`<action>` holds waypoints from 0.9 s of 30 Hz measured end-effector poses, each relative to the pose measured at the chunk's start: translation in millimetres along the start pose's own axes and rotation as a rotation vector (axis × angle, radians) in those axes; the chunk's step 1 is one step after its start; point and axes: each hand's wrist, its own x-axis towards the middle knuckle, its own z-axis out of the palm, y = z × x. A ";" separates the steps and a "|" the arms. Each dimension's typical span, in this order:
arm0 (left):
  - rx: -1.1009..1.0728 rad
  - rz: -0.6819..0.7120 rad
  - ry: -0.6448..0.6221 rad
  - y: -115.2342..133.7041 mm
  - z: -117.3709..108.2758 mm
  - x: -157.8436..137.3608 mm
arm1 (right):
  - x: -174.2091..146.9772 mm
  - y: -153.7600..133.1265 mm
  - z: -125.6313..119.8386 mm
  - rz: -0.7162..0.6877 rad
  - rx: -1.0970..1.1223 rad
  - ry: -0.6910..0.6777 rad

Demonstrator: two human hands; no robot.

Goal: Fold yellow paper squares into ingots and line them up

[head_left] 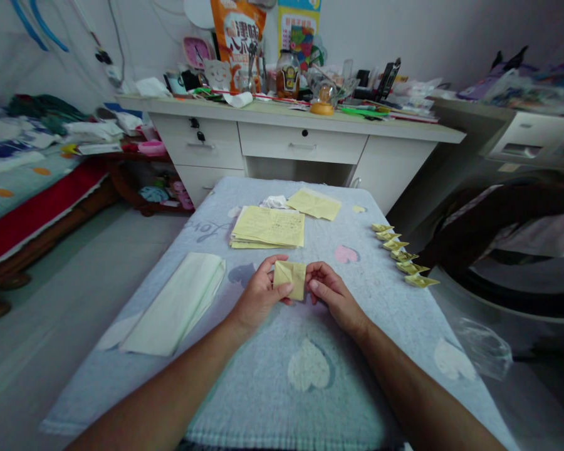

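Note:
A small square of folded yellow paper [290,280], with slanting creases on its left half, is held up over the cloth-covered table. My left hand [263,288] pinches its left side, thumb in front and fingers behind. At the opposite edge is my right hand [329,288], its fingers curled in and its fingertips against the paper; how firmly they grip is hard to see. Just beyond lies a stack of yellow sheets [267,227] with writing on them. Folded yellow paper boats [407,255], several in a row, line the table's right edge.
On the left of the table [263,388] lies a folded pale cloth [173,305]. Behind the stack are a crumpled white tissue [274,202] and another yellow sheet [314,203]. A cluttered white desk [305,147] stands beyond, a front-loading washing machine [526,138] at right, a bed [42,181] at left.

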 end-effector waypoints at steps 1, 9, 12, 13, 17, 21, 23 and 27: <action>-0.035 -0.016 0.009 1.1 0.1 -0.3 | 0.3 0.2 0.4 0.008 0.012 -0.017; -0.162 -0.069 0.034 0.2 0.7 0.7 | 0.9 -1.6 9.4 0.010 0.050 -0.089; -0.138 -0.058 0.007 -4.0 -0.2 1.7 | -1.1 -2.5 10.2 -0.044 -0.003 -0.088; -0.133 -0.069 -0.008 -5.1 -0.4 1.9 | -1.7 -2.7 10.5 -0.059 -0.024 -0.086; -0.133 -0.108 -0.043 -6.7 -0.1 1.7 | -3.4 -3.6 13.4 -0.098 -0.126 -0.046; -0.061 -0.085 -0.171 -6.9 -0.8 1.0 | -3.3 -4.4 17.0 -0.125 -0.193 0.020; 0.050 -0.046 -0.211 -8.4 -2.1 1.1 | -3.2 -4.0 17.4 -0.137 -0.230 0.039; 0.242 -0.033 -0.173 -12.9 -4.9 1.9 | -3.5 -2.2 14.9 -0.153 -0.322 0.086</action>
